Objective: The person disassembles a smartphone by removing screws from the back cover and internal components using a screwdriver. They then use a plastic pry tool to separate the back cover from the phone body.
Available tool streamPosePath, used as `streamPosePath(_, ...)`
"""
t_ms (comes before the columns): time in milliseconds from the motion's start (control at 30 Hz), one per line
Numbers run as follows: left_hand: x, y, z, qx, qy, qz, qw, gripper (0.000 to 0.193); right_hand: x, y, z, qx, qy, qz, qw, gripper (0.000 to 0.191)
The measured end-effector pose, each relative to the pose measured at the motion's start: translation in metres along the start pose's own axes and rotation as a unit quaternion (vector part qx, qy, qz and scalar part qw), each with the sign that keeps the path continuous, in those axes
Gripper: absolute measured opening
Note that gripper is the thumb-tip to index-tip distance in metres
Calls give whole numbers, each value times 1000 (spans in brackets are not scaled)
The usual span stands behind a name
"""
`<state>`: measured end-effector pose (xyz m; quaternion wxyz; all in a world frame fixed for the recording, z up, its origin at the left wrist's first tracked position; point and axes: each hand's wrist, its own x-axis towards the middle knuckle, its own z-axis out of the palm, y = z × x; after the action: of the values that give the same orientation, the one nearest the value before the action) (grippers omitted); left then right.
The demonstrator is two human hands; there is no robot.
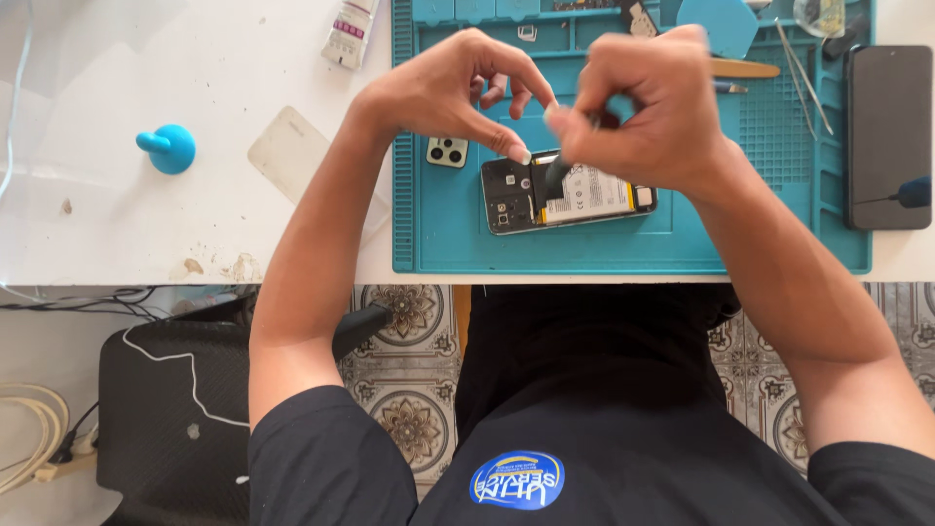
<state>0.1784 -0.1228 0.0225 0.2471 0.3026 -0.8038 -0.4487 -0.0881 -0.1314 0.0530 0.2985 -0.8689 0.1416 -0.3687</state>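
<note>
Both hands, left point(458, 97) and right point(638, 107), pinch a small pale strip above the opened phone point(570, 195), a light, fragile thing seemingly best gripped by its rigid edges.

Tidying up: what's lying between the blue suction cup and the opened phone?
In the head view, a clear phone case on the white table, then a small camera cover on the teal mat.

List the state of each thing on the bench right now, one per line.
Opened phone: back off, insides and battery exposed, flat on the blue mat.
Camera cover: detached, lying on the mat left of the phone.
Second phone: screen dark, flat at the mat's right edge.
Left hand: fingertips pinched together above the opened phone.
Right hand: closed on a dark tool touching the opened phone.
Suction cup: idle on the table.
</note>
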Motion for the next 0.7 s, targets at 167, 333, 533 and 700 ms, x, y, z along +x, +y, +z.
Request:
streamPosePath(167, 0, -2, -3, 8, 10, 11, 1000, 39, 6, -19, 26, 62, -113, 7, 992, 30)
streamPosePath(333, -2, -6, -4, 19, 15, 27, 999, 40, 3, -18, 38, 86, -120, 40, 988, 29)
streamPosePath(533, 0, -17, -1, -21, 90, 27, 995, 20, -2, -3, 35, 69, -96, 20, 993, 31)
streamPosePath(700, 7, -26, 8, 34, 182, 62, 981, 11, -1, 41, -8, 33, 99, 56, 993, 27)
